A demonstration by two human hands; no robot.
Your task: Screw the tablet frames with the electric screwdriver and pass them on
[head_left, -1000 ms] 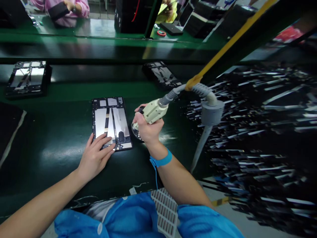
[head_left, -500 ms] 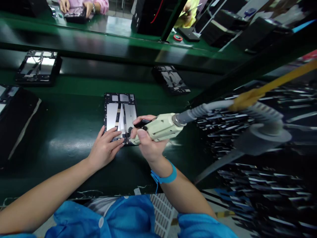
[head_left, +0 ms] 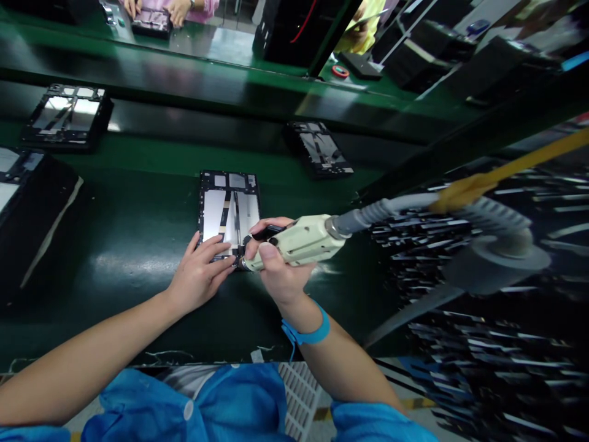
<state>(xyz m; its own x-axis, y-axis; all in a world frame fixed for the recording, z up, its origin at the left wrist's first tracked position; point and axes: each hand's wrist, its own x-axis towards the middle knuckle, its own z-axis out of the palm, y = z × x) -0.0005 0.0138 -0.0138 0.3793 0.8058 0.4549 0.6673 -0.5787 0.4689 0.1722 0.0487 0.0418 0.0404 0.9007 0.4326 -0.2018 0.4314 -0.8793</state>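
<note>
A tablet frame [head_left: 213, 209], black-edged with silvery plates and dark ribbon cables inside, lies on the green bench in front of me. My left hand [head_left: 199, 270] rests at its lower left, fingers stretched out over the near edge. In my right hand [head_left: 280, 270] is a pale green electric screwdriver [head_left: 311, 239], held tilted with its cable end up to the right. Its tip points at the near edge of the tablet frame, close to my left fingertips; whether it touches a screw is hidden. A blue strap circles my right wrist.
Similar tablet frames lie on the strip behind, at left [head_left: 67, 116] and right [head_left: 319, 147]. Black stacked units [head_left: 41, 215] stand at far left. The screwdriver's grey cable [head_left: 391, 205] hangs from a yellow tie [head_left: 469, 190]. Dark slotted stacks [head_left: 501, 368] fill the right. Co-workers' hands [head_left: 177, 11] show across the bench.
The view has shifted a little, so the tablet frame and background sit slightly farther right. Both hands and the screwdriver keep nearly the same pose on the tablet frame.
</note>
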